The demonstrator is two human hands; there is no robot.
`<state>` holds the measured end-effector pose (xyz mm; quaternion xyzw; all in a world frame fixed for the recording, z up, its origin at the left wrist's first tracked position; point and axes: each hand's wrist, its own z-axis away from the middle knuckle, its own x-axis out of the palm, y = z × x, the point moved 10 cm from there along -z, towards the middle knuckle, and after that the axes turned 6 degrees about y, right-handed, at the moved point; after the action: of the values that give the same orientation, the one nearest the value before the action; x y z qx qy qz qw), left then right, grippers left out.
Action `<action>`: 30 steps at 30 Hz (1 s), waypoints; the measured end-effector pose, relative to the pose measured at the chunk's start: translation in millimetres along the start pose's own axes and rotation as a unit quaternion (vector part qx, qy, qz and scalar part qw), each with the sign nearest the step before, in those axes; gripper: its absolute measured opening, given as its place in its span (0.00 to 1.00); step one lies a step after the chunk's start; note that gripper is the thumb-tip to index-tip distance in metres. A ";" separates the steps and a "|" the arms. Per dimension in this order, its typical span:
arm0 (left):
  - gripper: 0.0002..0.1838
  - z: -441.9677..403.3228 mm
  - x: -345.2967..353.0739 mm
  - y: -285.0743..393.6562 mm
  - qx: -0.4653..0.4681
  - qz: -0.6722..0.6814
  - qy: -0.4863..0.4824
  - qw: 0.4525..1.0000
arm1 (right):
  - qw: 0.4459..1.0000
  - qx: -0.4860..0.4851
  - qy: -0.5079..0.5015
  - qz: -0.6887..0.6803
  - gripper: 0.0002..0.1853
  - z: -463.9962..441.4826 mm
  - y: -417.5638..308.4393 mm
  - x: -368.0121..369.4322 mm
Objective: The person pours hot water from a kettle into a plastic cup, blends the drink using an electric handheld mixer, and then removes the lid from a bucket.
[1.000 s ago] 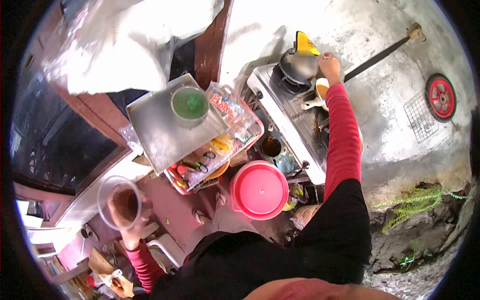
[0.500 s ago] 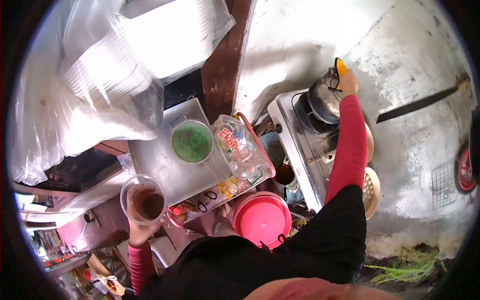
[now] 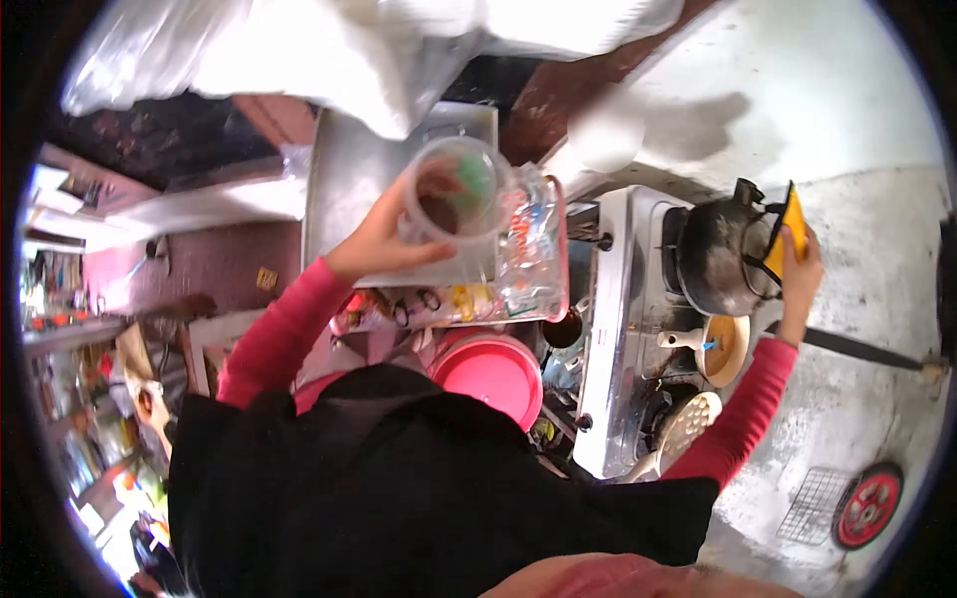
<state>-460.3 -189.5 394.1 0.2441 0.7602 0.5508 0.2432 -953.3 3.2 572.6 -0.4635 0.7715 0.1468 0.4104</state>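
Well, left hand (image 3: 401,227) grasps a cup (image 3: 457,191)—mouth toward camera—right hand (image 3: 800,279) clasps yellow cloth (image 3: 792,221) at kettle (image 3: 712,257).

glare bleaches the plastic bag (image 3: 289,60), soft shadow darkens the wall (image 3: 857,110), and fisheye edges warp.

The stove (image 3: 610,319) carries a small pale pan (image 3: 730,351) and, near it, a dimpled pan (image 3: 690,421), both wall-side

Left hand (image 3: 394,234) out ahead of the torso (image 3: 429,468), fingers curled in a hold, thumb extended toward the right; left forearm (image 3: 284,324) angled inward. Right hand (image 3: 800,279) ahead and well right of the torso, gripping; right forearm (image 3: 743,404) angled outward, wrist roughly in line.
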 end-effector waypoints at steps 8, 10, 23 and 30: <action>0.45 -3.4 13.0 8.1 0.050 -0.013 -0.032 0.998 | 0.973 -0.086 -0.135 -0.165 0.20 29.6 -152.1 -68.3; 0.45 2.6 12.6 10.0 0.039 0.001 -0.037 0.999 | 0.956 -0.161 -0.182 -0.161 0.20 45.8 -202.5 -75.0; 0.43 45.6 -17.8 21.9 0.059 0.016 -0.038 0.997 | 0.836 -0.443 -0.301 -0.119 0.31 122.1 -419.5 -85.7; 0.42 54.1 -20.6 7.9 0.009 0.060 -0.038 0.997 | 0.804 -0.509 -0.298 -0.079 0.30 130.1 -445.9 -75.6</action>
<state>-409.2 -161.7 388.9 0.3120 0.7391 0.5482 0.2363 -498.4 -107.9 618.8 -0.5985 0.3865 0.6164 0.3352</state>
